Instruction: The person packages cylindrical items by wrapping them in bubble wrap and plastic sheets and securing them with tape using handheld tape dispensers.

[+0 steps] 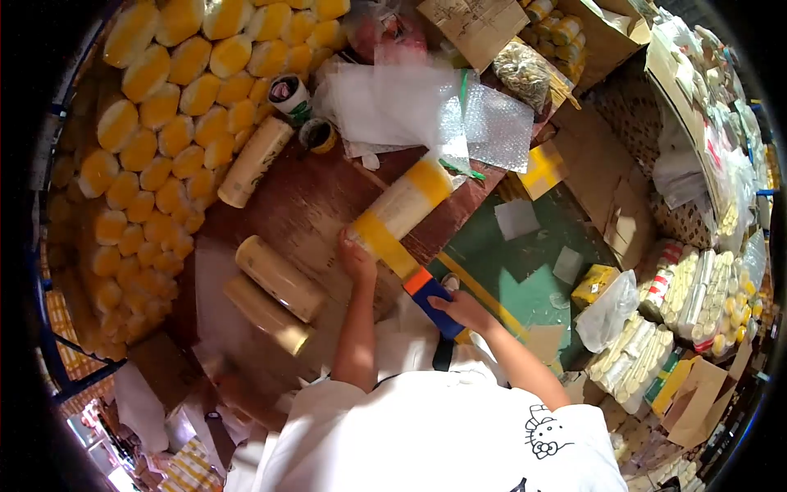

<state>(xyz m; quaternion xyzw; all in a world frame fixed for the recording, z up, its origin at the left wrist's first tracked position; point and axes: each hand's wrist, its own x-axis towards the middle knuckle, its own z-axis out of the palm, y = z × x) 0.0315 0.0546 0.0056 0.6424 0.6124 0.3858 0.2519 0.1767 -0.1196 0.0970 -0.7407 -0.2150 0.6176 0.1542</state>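
A cylindrical package (402,205) in pale wrap, banded with yellow tape at both ends, lies at an angle on the reddish-brown table (303,197). My left hand (358,256) grips its near end, with some fingers hidden. My right hand (463,310) is closed around a blue tape dispenser (434,305) with an orange front. A strip of yellow tape (395,258) stretches from the package's near end to the dispenser. Left of my left hand lie two brown cylinders (280,277) (266,313) side by side, and a third brown cylinder (256,161) is farther back.
Stacked yellow-ended rolls (176,135) rise on the left. Bubble wrap (498,123) and translucent sheets (385,107) lie at the back, near two tape rolls (318,135) (288,92). Cardboard boxes (705,402) and bundled packages (631,353) stand right, beside the green floor (484,238).
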